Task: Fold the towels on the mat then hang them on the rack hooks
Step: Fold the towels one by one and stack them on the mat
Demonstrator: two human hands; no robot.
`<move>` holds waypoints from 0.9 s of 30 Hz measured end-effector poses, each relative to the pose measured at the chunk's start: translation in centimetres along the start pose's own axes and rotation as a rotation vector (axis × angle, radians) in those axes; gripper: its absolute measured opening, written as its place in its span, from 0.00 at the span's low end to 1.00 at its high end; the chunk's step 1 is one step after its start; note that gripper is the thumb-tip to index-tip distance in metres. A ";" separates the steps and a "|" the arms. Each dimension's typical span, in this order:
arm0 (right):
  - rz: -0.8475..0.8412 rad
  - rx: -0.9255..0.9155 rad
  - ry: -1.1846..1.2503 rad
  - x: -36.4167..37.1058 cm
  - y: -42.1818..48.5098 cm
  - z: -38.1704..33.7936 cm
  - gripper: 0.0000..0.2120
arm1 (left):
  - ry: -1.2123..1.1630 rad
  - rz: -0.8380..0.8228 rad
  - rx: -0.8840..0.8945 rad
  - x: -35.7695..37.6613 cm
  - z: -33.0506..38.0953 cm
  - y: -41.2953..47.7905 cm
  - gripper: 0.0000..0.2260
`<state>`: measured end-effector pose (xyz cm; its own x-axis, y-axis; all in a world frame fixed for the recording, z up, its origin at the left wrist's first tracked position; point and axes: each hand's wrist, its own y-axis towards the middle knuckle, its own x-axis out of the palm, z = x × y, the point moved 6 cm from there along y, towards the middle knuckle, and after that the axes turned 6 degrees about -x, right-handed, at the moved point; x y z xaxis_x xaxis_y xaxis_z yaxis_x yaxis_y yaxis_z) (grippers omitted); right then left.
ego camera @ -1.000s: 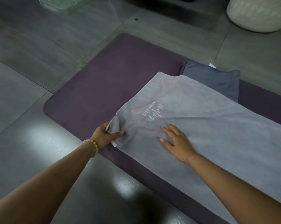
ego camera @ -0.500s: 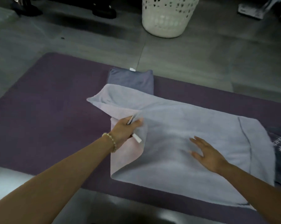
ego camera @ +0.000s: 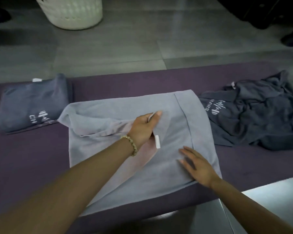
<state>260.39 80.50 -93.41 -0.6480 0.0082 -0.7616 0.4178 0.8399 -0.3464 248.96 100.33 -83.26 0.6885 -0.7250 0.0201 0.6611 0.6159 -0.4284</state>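
A light grey towel (ego camera: 172, 168) lies on the purple mat (ego camera: 24, 157), its left end lifted and drawn over the middle. My left hand (ego camera: 143, 128) grips that end's corner, and a white tag hangs below the fist. My right hand (ego camera: 196, 165) lies flat with straight fingers on the towel's near right part. A folded dark blue towel (ego camera: 32, 102) with white lettering sits at the mat's left. A crumpled dark grey towel (ego camera: 257, 114) lies at the right, partly tucked under the light one's edge. No rack or hooks are in view.
A white perforated laundry basket (ego camera: 71, 12) stands on the grey tiled floor (ego camera: 142, 48) beyond the mat. Dark objects, possibly shoes (ego camera: 292, 38), sit at the far right and far left. Shiny floor shows at the near right corner.
My left hand has carried the towel's left end rightwards over the middle. My right hand stays flat on the towel. The view has swung right, bringing the crumpled dark towel into sight.
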 end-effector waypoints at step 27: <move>0.260 0.092 0.669 -7.4 -4.3 2.6 0.07 | 0.177 0.054 0.252 6.6 -1.9 -0.8 0.18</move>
<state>265.04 75.38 -87.68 -0.7592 0.5567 -0.3372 0.6442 0.7168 -0.2668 252.39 94.48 -84.55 0.6764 -0.7181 -0.1637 0.6935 0.6958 -0.1869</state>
